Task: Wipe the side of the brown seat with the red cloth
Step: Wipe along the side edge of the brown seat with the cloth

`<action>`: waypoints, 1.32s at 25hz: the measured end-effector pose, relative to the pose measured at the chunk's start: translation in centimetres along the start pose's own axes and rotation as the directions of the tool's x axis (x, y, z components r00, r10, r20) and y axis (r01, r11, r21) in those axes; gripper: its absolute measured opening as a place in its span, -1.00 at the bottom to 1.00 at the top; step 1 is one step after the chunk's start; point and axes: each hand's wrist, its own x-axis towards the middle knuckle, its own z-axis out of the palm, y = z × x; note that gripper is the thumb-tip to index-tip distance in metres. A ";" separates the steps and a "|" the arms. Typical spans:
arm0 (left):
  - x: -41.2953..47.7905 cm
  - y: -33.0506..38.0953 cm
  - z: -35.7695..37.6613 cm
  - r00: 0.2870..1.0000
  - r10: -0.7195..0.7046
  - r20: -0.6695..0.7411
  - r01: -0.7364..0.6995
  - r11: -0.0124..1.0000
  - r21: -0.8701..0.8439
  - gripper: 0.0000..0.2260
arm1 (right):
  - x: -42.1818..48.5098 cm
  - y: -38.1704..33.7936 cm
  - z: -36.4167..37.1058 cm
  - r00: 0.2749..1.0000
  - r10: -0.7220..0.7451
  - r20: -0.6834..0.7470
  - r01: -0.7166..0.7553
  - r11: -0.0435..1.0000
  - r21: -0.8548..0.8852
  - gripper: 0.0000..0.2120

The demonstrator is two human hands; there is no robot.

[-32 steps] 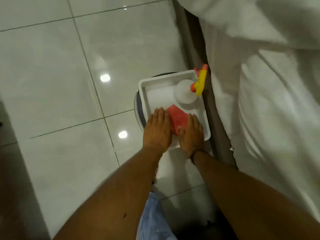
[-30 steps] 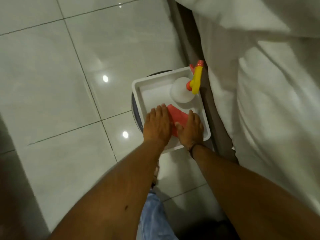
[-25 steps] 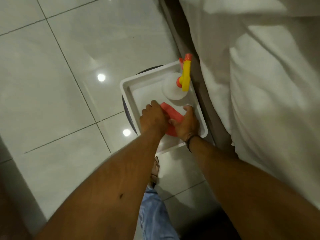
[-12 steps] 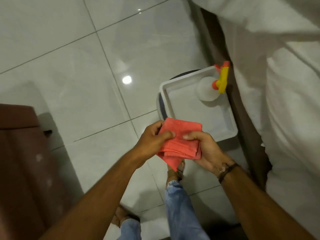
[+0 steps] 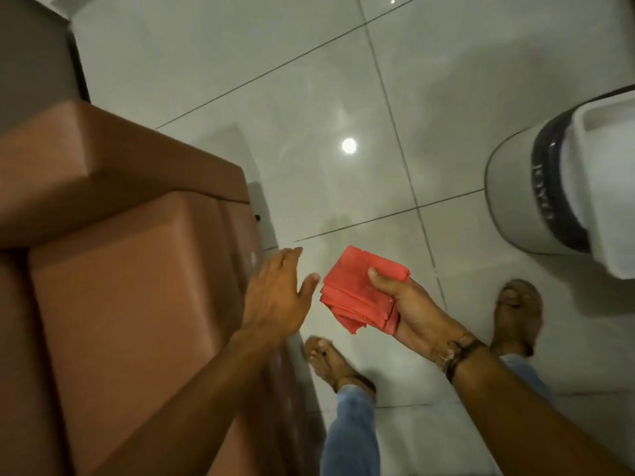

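From my head camera, the glossy tiled floor spreads below me, my two sandalled feet planted on it. At the right edge a white tray sits atop a round white stool, well clear of my arms. The brown seat fills the left. My left hand hangs open, fingers spread, just beside the seat's side. My right hand pinches the folded red cloth, near the left hand, apart from the seat.
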 end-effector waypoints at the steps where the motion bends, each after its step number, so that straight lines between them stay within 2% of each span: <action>1: 0.5 -3.8 -0.1 1.000 0.010 -0.002 -0.010 0.991 0.131 -0.38 | 1.5 2.0 1.6 1.000 -0.015 -0.010 0.015 1.000 0.002 -0.62; 3: 1.9 -10.9 -0.4 0.999 0.036 0.028 -0.044 0.930 0.366 -0.35 | 4.9 5.6 4.4 0.998 -0.059 -0.021 0.059 0.998 -0.034 -0.63; 6: 3.3 -18.4 -0.5 0.993 0.093 0.067 -0.114 0.741 0.662 -0.31 | 10.0 9.5 7.7 0.986 -0.166 -0.029 0.159 0.972 -0.172 -0.64; 8: 3.5 -20.5 -0.3 0.990 0.123 0.065 -0.131 0.669 0.732 -0.32 | 13.5 11.1 9.2 0.969 -0.248 -0.019 0.229 0.921 -0.314 -0.60; 11: 4.9 -20.7 1.6 0.992 0.104 0.070 -0.119 0.604 0.788 -0.33 | 20.1 13.6 11.3 0.926 -0.377 0.002 0.324 0.792 -0.518 -0.46; 14: 5.8 -20.0 3.2 0.995 0.071 0.070 -0.097 0.507 0.857 -0.35 | 27.6 15.2 14.3 0.858 -0.512 0.046 0.439 0.682 -0.585 -0.40; 16: 6.2 -20.8 3.8 0.987 0.154 0.039 -0.115 0.525 0.843 -0.36 | 31.6 16.5 16.2 0.839 -0.529 0.131 0.495 0.639 -0.589 -0.37; 18: 6.1 -22.0 4.1 0.965 0.257 -0.043 -0.129 0.615 0.778 -0.37 | 34.4 18.7 16.8 0.838 -0.501 0.214 0.517 0.606 -0.605 -0.35; 22: 7.4 -23.7 5.4 0.949 0.294 -0.111 -0.120 0.667 0.736 -0.36 | 33.8 23.0 16.4 0.865 -0.474 0.165 0.473 0.659 -0.585 -0.29; 23: 7.7 -24.5 6.0 0.949 0.293 -0.120 -0.118 0.678 0.725 -0.34 | 33.4 22.4 17.1 0.840 -0.503 0.204 0.520 0.637 -0.570 -0.29; 25: 8.4 -25.8 6.8 0.951 0.299 -0.082 -0.155 0.687 0.710 -0.34 | 35.2 19.4 19.9 0.751 -0.590 0.296 0.625 0.490 -0.608 -0.35; 26: 8.8 -26.3 7.0 0.951 0.300 -0.082 -0.154 0.683 0.714 -0.36 | 36.8 17.2 21.4 0.739 -0.593 0.318 0.635 0.456 -0.623 -0.38; 27: 9.1 -26.8 7.2 0.944 0.317 -0.095 -0.149 0.664 0.733 -0.38 | 38.6 15.4 22.0 0.744 -0.587 0.320 0.638 0.479 -0.603 -0.39; 30: 7.9 -25.5 6.6 0.914 0.373 -0.157 -0.164 0.696 0.699 -0.34 | 40.3 15.9 19.5 0.849 -0.500 0.172 0.512 0.693 -0.508 -0.39; 32: 7.1 -24.3 6.0 0.904 0.393 -0.167 -0.156 0.669 0.727 -0.36 | 37.1 19.8 17.3 0.883 -0.462 0.080 0.433 0.738 -0.517 -0.39; 33: 7.1 -24.1 6.0 0.913 0.373 -0.165 -0.129 0.648 0.750 -0.38 | 34.8 21.0 17.2 0.873 -0.476 0.107 0.456 0.720 -0.523 -0.37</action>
